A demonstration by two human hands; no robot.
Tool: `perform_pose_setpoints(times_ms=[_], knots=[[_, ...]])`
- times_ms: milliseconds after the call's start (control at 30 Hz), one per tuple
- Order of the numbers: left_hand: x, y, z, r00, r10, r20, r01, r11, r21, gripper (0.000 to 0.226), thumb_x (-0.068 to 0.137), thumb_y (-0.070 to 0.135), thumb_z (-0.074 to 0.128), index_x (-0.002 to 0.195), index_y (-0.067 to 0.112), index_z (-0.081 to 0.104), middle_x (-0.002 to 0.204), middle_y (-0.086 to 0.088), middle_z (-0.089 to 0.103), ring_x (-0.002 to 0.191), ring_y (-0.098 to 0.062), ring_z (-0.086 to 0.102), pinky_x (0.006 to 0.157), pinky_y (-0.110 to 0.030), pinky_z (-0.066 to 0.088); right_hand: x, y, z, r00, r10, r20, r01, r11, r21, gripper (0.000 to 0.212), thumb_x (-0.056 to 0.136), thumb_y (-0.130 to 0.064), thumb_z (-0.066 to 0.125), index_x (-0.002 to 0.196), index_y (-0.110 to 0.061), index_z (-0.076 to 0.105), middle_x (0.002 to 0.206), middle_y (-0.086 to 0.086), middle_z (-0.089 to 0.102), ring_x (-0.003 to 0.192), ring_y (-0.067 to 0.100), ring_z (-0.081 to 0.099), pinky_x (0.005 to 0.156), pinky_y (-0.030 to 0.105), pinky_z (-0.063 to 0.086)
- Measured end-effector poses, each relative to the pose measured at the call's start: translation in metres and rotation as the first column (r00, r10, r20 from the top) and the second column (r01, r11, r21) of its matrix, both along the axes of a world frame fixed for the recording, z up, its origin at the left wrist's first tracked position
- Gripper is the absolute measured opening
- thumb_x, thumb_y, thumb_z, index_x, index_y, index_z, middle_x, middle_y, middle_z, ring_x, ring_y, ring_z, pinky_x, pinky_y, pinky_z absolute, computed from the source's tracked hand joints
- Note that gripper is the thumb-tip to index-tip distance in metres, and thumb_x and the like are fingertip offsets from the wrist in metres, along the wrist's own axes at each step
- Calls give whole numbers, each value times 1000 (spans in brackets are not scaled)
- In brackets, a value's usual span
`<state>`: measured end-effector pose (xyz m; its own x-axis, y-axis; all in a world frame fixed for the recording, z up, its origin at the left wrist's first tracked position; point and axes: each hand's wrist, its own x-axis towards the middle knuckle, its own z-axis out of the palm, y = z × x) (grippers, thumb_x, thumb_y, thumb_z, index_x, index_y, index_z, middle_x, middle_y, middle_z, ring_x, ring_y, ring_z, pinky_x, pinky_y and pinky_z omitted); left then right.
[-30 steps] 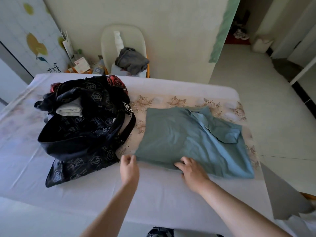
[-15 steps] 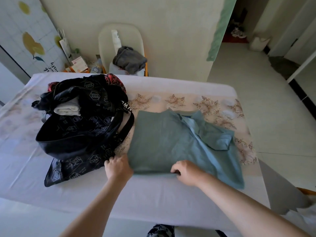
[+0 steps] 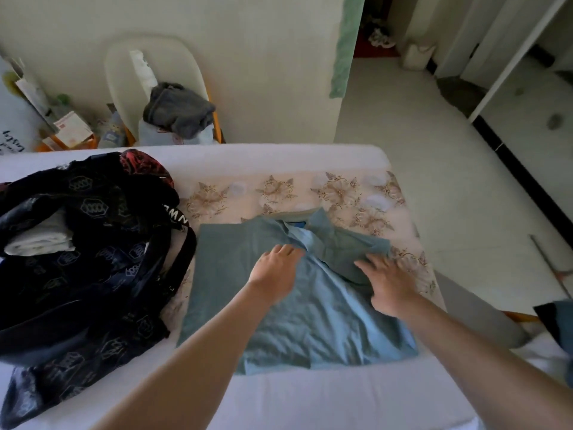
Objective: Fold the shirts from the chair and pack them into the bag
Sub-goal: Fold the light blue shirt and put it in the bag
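A blue-green shirt (image 3: 288,321) lies partly folded on the table, its collar at the far side. My left hand (image 3: 274,270) rests on the shirt's middle with fingers reaching toward the collar. My right hand (image 3: 387,280) lies flat on the shirt's right part, fingers spread over a folded sleeve. To the left sits an open black patterned bag (image 3: 93,274) with a folded white garment (image 3: 40,237) inside. Behind the table a white chair (image 3: 124,66) holds a crumpled grey shirt (image 3: 179,108).
The table (image 3: 310,395) has a white cloth with a floral strip at the back. Paper bags and boxes (image 3: 68,128) stand on the floor left of the chair. Pale tiled floor (image 3: 434,150) opens to the right, toward a doorway.
Both hands left the shirt's near edge and moved forward onto its upper part near the collar. The shirt's near half now lies folded toward me, and the view shifted closer.
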<state>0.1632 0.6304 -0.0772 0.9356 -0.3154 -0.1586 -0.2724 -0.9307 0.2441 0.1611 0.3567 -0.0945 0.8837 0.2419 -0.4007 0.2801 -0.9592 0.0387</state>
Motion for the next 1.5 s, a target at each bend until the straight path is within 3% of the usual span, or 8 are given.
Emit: perform_pose_setpoints(times_ms=[233,433,567,767,933,1133,1267,1500], knots=[[71,-21,-17,985,-158,-68,163,985,66,75,96,37,56,155,36,9,156,3,25,125,-24,52,82,-39,56,50,-8,-5,884,-390,258,204,818,538,21,95,-21,47,96,-18,67,82,4,70,74,30,66,71,36,50],[124,-26,-15,998,38,52,-35,997,-69,25,103,32,40,114,27,62,100,-1,69,85,-27,66,66,-31,50,132,-8,19,563,-826,-25,593,382,709,29,103,-24,40,124,-11,56,120,16,65,108,38,60,82,36,43],[136,-32,-16,962,263,70,-240,943,-232,35,104,20,38,138,23,44,133,-2,48,87,-28,62,67,-42,55,153,-18,8,441,-864,-242,716,176,675,49,101,-46,40,138,-14,43,135,13,58,116,37,58,94,41,46],[97,-45,-55,968,-112,224,144,980,-134,36,94,30,43,123,23,62,130,0,55,114,-27,58,93,-44,47,80,-34,-33,604,-795,51,630,516,580,51,91,-25,61,137,-7,49,131,22,54,120,43,51,102,48,41],[85,-62,-62,998,16,-63,-6,986,167,63,103,50,21,157,27,-3,164,-4,-14,151,-28,-13,121,-53,-3,8,-39,-45,775,-577,258,450,790,416,56,87,-27,56,140,-19,41,141,10,44,132,38,41,108,52,37],[17,-104,-57,928,-263,262,295,951,-89,40,97,33,43,131,17,58,149,-9,45,139,-30,38,115,-52,30,-61,-39,-53,920,-151,362,49,959,278,58,94,-41,43,146,-16,44,157,11,33,145,30,32,117,45,21],[-33,-105,-75,921,-321,221,349,931,-102,41,92,35,53,128,16,61,145,-8,50,134,-29,46,112,-51,34,-91,-56,-58,873,-359,331,274,921,278,64,90,-50,42,141,-12,48,147,12,44,137,33,41,109,45,30],[-70,-98,-71,972,-210,104,219,972,-86,54,94,40,44,142,14,50,151,-10,43,141,-30,39,113,-51,32,-109,-44,-43,626,-762,164,410,500,763,10,83,-25,70,82,-18,63,85,1,57,83,26,56,76,39,46]])
